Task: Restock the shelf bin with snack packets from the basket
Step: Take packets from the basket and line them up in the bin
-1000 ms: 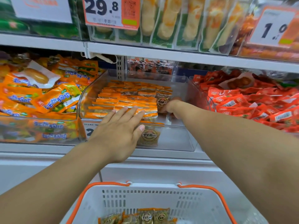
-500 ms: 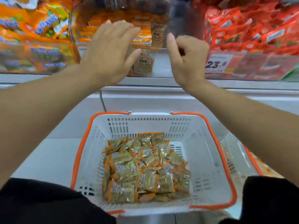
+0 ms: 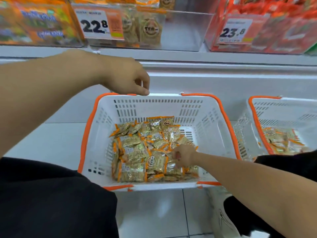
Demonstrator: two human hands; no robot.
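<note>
A white basket (image 3: 212,117) with orange handles stands on the floor below the shelf, its bottom covered with several gold-and-orange snack packets (image 3: 137,152). My right hand (image 3: 183,155) is down inside it, fingers curled into the pile and gripping a snack packet. My left hand (image 3: 126,78) hovers over the basket's far rim with loosely curled fingers and holds nothing. The clear shelf bin (image 3: 181,31) sits above, with a few of the same packets standing at its front left and bare space on its right.
A price tag reading 22.8 (image 3: 94,24) hangs on the bin's front. Bins of orange packets (image 3: 37,23) and red packets (image 3: 277,23) flank it. A second basket (image 3: 274,107) with packets stands at the right. My black-clad knees frame the basket.
Both hands have left the shelf bin. My right hand dropped into the basket and closed on packets; my left hand lowered to the basket's far rim. The view tilted down.
</note>
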